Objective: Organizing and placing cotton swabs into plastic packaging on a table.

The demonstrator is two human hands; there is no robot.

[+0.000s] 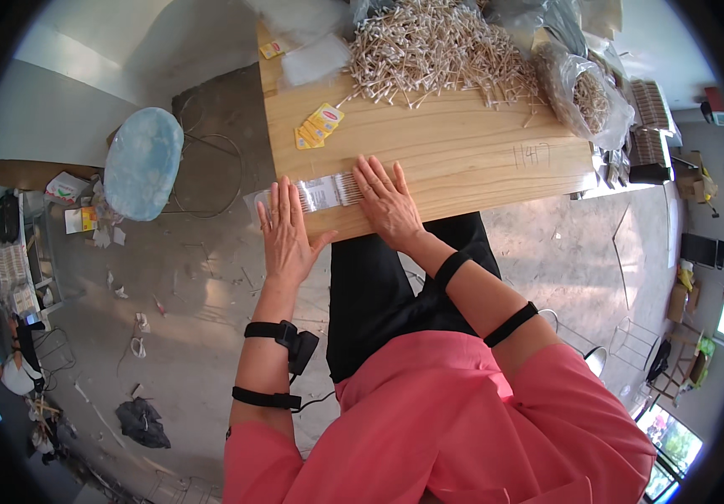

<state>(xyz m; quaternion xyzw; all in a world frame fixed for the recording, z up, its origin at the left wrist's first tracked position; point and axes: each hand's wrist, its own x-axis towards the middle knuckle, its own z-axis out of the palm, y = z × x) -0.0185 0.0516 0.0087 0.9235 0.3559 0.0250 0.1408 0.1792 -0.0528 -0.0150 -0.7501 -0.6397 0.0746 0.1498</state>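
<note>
A clear plastic packet (320, 193) lies near the front left edge of the wooden table, with a row of cotton swabs (348, 188) in its right part. My left hand (286, 239) rests over the packet's left end, fingers straight and thumb spread. Laid flat over the right end of the swabs is my right hand (389, 202), its fingers stretched out. Neither hand grips anything. Just beyond the packet, several small yellow cards (320, 126) lie fanned out.
A large heap of loose cotton swabs (437, 50) covers the table's far side. Right of it sits a clear bag (584, 97) of swabs. Clear plastic bags (315, 60) lie far left. A stool with a pale blue seat (143, 164) stands left of the wooden table (463, 151).
</note>
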